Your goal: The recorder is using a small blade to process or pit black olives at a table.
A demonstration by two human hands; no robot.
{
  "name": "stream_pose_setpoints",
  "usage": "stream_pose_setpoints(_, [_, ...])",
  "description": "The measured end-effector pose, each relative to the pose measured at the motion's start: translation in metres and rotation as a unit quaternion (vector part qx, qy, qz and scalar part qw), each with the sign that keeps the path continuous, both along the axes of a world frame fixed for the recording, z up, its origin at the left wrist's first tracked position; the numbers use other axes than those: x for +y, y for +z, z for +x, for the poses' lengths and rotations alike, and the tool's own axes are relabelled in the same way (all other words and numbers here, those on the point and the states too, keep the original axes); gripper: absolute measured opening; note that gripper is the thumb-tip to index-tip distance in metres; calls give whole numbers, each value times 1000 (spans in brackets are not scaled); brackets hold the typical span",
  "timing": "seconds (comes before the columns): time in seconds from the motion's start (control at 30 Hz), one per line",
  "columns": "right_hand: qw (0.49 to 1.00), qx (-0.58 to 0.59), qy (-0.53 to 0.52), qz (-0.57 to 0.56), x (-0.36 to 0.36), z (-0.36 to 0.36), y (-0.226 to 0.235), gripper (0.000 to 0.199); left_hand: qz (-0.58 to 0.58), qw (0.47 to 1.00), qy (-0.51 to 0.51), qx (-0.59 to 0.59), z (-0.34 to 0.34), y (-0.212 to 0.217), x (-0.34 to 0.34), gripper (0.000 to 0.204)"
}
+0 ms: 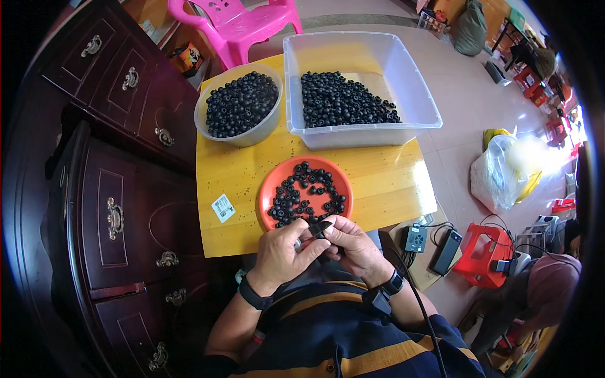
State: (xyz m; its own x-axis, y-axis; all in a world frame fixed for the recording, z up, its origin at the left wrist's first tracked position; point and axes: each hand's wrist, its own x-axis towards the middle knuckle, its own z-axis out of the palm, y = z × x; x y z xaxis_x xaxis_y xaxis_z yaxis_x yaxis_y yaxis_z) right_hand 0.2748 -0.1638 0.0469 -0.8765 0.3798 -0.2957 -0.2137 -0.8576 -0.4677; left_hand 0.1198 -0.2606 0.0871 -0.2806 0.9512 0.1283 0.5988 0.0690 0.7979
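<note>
My left hand [282,253] and my right hand [354,247] meet at the near rim of an orange-red plastic dish [263,187]. Fingers on both are closed in a pinch. Between them shows a small black pointed piece [320,228], pressed under my right thumb; its exact kind is unclear. Whatever my left fingertips grip is mostly hidden. Several small round black rubbery parts with holes [288,199] lie spread in the dish, just beyond my fingers.
On the yellow table [378,189] stand a round tub [200,116] and a clear rectangular bin [416,107], both with black parts. A white label [223,208] lies left. Dark drawers [113,233] flank the table; a pink chair [233,25] is beyond. Right are a red stool [477,255] and another person [548,283].
</note>
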Motion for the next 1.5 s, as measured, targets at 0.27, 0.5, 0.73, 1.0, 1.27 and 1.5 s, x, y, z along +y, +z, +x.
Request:
stream_pose_setpoints(0.27, [998, -33, -12, 47, -4, -5, 3, 7, 13, 998, -17, 64, -4, 0, -4, 37])
stream_pose_setpoints(0.5, [1000, 0, -19, -6, -4, -11, 6, 9, 45, 999, -5, 14, -8, 4, -2, 27])
stream_pose_setpoints(0.73, [999, 7, -7, -41, -1, -16, 15, 9, 64, 995, 7, -73, -6, 23, 4, 20])
stream_pose_setpoints(1.0, [999, -10, 2, -44, -2, -11, 25, 8, -26, 997, -70, 19, -22, 48, 13, 17])
stream_pose_setpoints(1.27, [998, -12, 0, -67, -5, -9, 31, 14, 19, 997, 58, 43, -67, 87, 42, 16])
stream_pose_setpoints(1.5, [982, 17, -12, -187, 0, -2, 44, 27, 39, 991, 109, 74, -69, 104, 25, 26])
